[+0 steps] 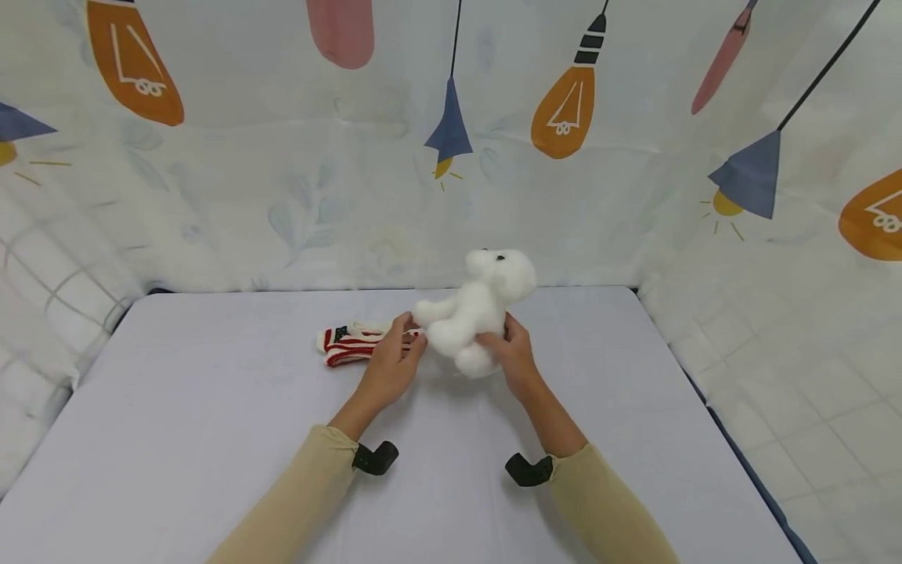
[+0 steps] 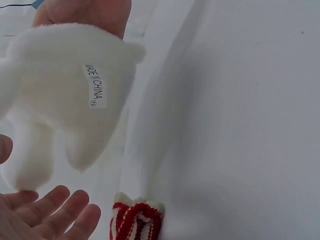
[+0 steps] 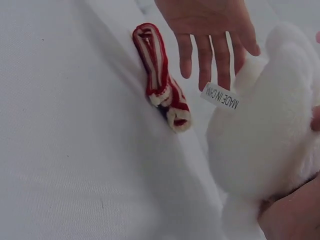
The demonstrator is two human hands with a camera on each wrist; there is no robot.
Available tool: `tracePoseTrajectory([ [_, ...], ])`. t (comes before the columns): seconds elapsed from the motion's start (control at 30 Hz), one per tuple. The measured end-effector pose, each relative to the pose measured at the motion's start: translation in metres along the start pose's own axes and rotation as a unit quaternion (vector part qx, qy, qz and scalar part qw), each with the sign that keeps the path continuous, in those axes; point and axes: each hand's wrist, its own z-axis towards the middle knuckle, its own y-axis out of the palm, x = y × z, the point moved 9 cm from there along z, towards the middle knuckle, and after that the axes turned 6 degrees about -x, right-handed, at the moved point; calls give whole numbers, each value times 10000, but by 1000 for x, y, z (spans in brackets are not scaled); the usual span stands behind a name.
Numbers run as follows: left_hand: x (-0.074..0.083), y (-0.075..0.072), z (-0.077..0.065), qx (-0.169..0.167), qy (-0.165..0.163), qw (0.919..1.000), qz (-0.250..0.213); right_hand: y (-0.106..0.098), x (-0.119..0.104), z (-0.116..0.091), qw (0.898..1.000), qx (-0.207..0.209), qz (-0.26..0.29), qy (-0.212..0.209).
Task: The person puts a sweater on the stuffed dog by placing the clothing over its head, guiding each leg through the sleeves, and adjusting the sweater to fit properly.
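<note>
A white plush bear (image 1: 470, 313) is held up above the table, tilted with its head toward the upper right. My right hand (image 1: 513, 356) grips its lower back, thumb on one side and fingers on the other. At the bear's limbs on the left, my left hand (image 1: 395, 362) has its fingers extended, fingertips right at the white fur. A printed label (image 2: 96, 86) saying MADE IN CHINA shows on the bear's underside in both wrist views. Behind the left hand lies a folded red-and-white striped knit piece (image 1: 348, 346) with a dark patch, partly hidden by that hand.
The white-covered table (image 1: 211, 439) extends to both sides. Behind it hangs a pale curtain (image 1: 380, 180) printed with bulbs and lamps. Small black wrist devices (image 1: 377, 458) stick out at both sleeve cuffs.
</note>
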Motion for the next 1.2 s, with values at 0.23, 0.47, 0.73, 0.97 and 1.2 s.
tracePoseTrajectory([
  [0.23, 5, -3, 2, -49, -27, 9998, -175, 10, 1, -1, 9986, -447, 291, 49],
  [0.47, 6, 3, 4, -466, -161, 9928, -1093, 15, 9, -2, 9939, -647, 838, 306],
  [0.73, 9, 13, 4, -920, -314, 9816, -1641, 30, 10, -7, 9835, -1252, 1270, 309],
  [0.97, 17, 19, 3, -1349, 273, 9737, -1817, 35, 8, -6, 9875, -1370, 745, 242],
  [1.2, 8, 8, 4, -535, 204, 9884, -1407, 16, -6, -2, 9977, -548, -346, -222],
])
